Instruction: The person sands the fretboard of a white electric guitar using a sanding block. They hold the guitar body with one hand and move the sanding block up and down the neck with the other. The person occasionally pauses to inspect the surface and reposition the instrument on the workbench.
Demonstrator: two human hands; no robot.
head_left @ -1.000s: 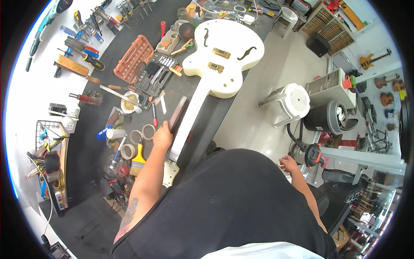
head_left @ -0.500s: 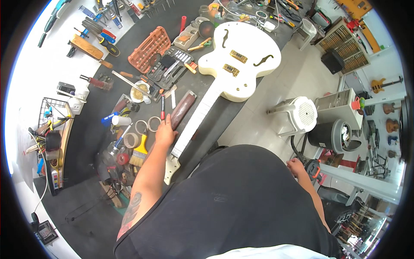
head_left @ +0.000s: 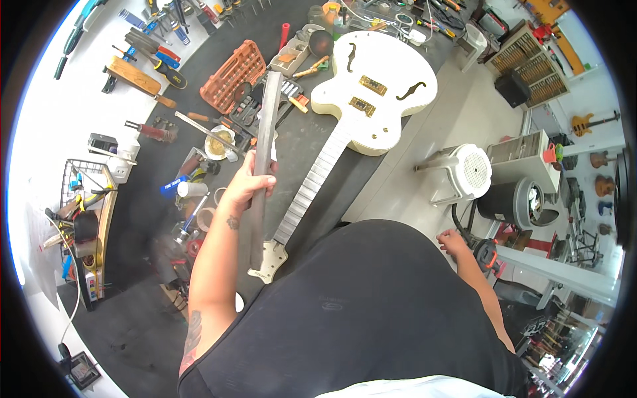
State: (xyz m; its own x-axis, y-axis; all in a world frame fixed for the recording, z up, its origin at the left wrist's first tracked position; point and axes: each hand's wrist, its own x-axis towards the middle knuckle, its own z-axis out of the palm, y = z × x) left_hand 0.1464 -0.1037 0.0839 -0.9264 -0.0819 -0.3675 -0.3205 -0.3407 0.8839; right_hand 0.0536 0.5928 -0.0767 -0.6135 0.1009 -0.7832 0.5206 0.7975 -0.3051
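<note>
My left hand point(head_left: 247, 180) grips a long, straight grey metal bar point(head_left: 268, 113), raised just left of the guitar's neck point(head_left: 309, 190). The cream hollow-body guitar point(head_left: 393, 58), with two f-holes and gold pickups, lies on the dark bench point(head_left: 116, 262); its headstock point(head_left: 271, 264) is nearest me, partly behind the bar's lower end. My right hand point(head_left: 449, 242) hangs at my right side over the floor, empty, with loosely bent fingers apart.
An orange socket case point(head_left: 229, 71), a white bowl point(head_left: 217, 144) and several hand tools crowd the bench's left side. Tools hang on the white wall point(head_left: 46, 132). A white plastic stool point(head_left: 470, 171), a black bin point(head_left: 504, 204) and shelving point(head_left: 527, 63) stand at the right.
The bar, earlier lying on the bench beside the neck, is now lifted upward in my left hand. My right hand has risen slightly in view.
</note>
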